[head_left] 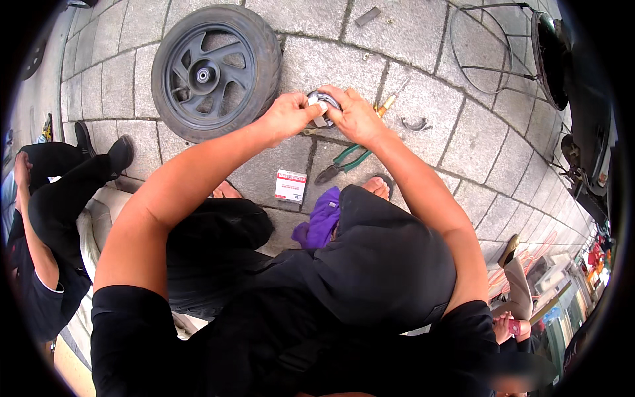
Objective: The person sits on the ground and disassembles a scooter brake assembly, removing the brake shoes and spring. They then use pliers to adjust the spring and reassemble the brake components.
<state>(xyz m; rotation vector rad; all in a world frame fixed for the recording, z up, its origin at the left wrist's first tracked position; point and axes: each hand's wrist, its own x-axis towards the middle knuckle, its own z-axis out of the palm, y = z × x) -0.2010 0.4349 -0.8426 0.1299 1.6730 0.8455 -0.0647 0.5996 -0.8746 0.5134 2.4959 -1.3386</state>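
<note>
Above the paving, both of my hands meet on a dark, curved metal part [330, 100] that looks like a set of brake shoes. My left hand [290, 115] is closed on its left side, thumb pressed inward. My right hand [358, 118] grips the right side. Something small and white [313, 100] shows between the fingers, too covered to name. Close by on the ground lie green-handled pliers [344, 163], a screwdriver [389, 103] with a yellowish handle and a loose curved piece [415, 124]. A white and red box [290, 186] sits nearer me.
A black wheel with its tyre [215, 71] lies flat at the far left. Purple cloth [321, 218] is by my foot. A dark flat block [367, 16] lies farther off. A wire-framed object [489, 49] stands right. People sit at left [53, 198] and lower right [516, 317].
</note>
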